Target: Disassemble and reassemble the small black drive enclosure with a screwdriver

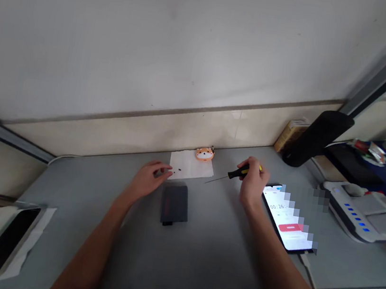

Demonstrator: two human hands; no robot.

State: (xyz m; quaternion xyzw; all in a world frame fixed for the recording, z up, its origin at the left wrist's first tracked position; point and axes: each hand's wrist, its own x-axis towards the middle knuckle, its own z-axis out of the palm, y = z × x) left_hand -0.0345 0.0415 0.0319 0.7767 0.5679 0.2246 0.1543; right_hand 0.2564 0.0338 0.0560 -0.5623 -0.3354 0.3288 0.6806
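Note:
My right hand (253, 181) is wrapped round the black and yellow handle of a screwdriver (237, 172), whose thin shaft slants down to the left above the table. At the left edge of a white sheet of paper (194, 169), my left hand (150, 179) has its thumb and forefinger a little apart, with nothing visible between them. Tiny dark pieces (180, 169) lie on the paper near those fingertips, too small to name. Just below the paper is a flat dark grey box-like device (175, 203) with a small black part sticking out at its lower edge.
An orange dog-face case (205, 154) sits on the paper's far edge. Right of my right arm lie a lit phone (286, 220) with a cable and a white power strip (363, 211). A black cylinder (318, 138) leans at the back right. Another dark-screened device (6, 243) is at left.

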